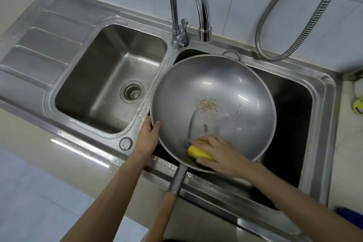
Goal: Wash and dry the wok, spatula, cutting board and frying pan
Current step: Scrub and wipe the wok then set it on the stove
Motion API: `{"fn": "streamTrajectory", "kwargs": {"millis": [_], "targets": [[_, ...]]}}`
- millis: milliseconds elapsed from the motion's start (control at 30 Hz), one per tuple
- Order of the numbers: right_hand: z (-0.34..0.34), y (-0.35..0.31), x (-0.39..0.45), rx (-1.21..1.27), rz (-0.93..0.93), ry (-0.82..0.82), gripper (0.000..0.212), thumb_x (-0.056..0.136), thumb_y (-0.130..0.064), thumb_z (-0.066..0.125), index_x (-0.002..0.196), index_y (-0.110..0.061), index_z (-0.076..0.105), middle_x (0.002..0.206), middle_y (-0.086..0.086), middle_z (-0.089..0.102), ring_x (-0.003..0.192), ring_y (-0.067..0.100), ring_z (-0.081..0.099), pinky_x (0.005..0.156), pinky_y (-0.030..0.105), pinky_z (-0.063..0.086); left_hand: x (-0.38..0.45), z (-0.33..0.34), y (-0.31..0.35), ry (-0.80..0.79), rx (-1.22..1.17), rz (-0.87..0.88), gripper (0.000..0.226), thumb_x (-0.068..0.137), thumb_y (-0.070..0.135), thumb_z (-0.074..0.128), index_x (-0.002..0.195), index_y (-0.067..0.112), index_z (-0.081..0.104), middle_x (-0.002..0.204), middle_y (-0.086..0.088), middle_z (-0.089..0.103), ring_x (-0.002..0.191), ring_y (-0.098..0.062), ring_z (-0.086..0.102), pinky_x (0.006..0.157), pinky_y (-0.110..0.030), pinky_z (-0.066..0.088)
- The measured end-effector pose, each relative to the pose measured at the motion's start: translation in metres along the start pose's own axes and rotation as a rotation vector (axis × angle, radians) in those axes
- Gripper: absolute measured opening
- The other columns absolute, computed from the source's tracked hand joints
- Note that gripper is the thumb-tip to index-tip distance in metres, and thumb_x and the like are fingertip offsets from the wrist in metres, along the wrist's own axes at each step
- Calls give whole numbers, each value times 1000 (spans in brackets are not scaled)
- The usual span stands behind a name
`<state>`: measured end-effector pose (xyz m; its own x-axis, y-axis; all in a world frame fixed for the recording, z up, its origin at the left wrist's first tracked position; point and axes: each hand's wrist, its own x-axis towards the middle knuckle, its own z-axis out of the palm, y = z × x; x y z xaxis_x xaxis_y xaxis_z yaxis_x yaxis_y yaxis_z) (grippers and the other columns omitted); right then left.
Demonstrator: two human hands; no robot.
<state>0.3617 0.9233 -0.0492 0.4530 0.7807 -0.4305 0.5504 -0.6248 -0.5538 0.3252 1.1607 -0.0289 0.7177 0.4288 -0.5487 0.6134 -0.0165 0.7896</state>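
1. Head view gave me the wok (214, 102) tilted over the right basin (292, 108) of a steel double sink, its rim leaning on the divider between the basins.
2. My left hand (148, 136) gripped the wok's left rim, thumb hooked over the inside edge and the other fingers hidden beneath.
3. My right hand (220, 155) pressed a yellow sponge (199, 153) against the wok's near inner wall, fingers curled over it.
4. I saw a patch of brown residue (207, 104) near the wok's middle, with wet smears between it and the sponge.
5. The wok's long handle (167, 202), metal near the bowl and wooden further out, pointed back toward me over the sink's front edge and the bench (64, 155).
6. The left basin (110, 80) showed its drain strainer (132, 91).
7. Two chrome taps (200, 2) rose behind the divider; a metal hose (294, 31) looped at the tiled wall.
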Motion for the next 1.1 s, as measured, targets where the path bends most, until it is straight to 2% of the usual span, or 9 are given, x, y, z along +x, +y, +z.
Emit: {"fn": "streamTrajectory", "kwargs": {"millis": [167,267,367,467,633,733,867,1000,1100], "targets": [[11,-31,31,270,-84,83,50,93,-54,42,141,-41,33,138,-4,32,127,15,31,107,35,31,6,2,-13,36,24,25,29,86,38,45,115,41,50,121,0,61,113,-23,58,98,-53,47],[16,-24,32,175,-109,140,46,93,-46,46,136,-31,41,134,1,36,122,20,37,105,35,33,11,3,-21,39,32,21,35,81,44,44,116,40,50,121,0,61,114,-23,58,98,-54,47],[16,7,30,-21,97,181,44,91,-44,49,133,-35,42,136,3,35,121,26,37,102,40,34,5,3,-13,35,60,18,38,84,44,42,120,38,49,122,2,61,115,-22,57,99,-52,46],[8,17,35,-38,266,196,43,91,-46,48,132,-35,41,134,5,33,119,29,37,100,42,33,-4,7,-2,42,62,30,29,98,30,40,125,25,47,121,3,58,112,-20,55,101,-41,43],[16,-38,38,157,76,157,45,94,-43,47,138,-32,39,136,4,33,122,25,31,106,39,29,-3,13,-3,95,169,79,26,103,17,35,124,6,44,109,0,51,99,-16,47,80,-19,30],[17,-31,42,103,86,189,44,95,-43,45,138,-34,37,137,3,33,123,25,32,105,41,31,-3,12,-4,98,189,69,23,103,18,35,119,4,43,106,-2,51,97,-18,48,76,-19,31],[14,-7,54,-27,229,299,43,92,-43,50,133,-34,42,136,5,34,122,29,36,101,43,35,-6,12,-1,86,198,67,22,103,18,34,119,6,42,104,0,51,96,-17,48,77,-19,31],[23,-28,62,60,-20,317,46,93,-44,47,137,-32,39,137,4,36,123,25,36,104,41,32,-6,15,-3,115,145,89,17,104,20,34,114,11,43,105,-1,52,97,-17,48,72,-13,30],[26,-26,78,-30,18,386,48,91,-40,53,137,-32,40,140,6,37,122,30,39,99,48,40,-10,18,-2,144,107,84,21,105,25,32,117,15,44,108,1,49,102,-16,47,73,-11,28]]}}
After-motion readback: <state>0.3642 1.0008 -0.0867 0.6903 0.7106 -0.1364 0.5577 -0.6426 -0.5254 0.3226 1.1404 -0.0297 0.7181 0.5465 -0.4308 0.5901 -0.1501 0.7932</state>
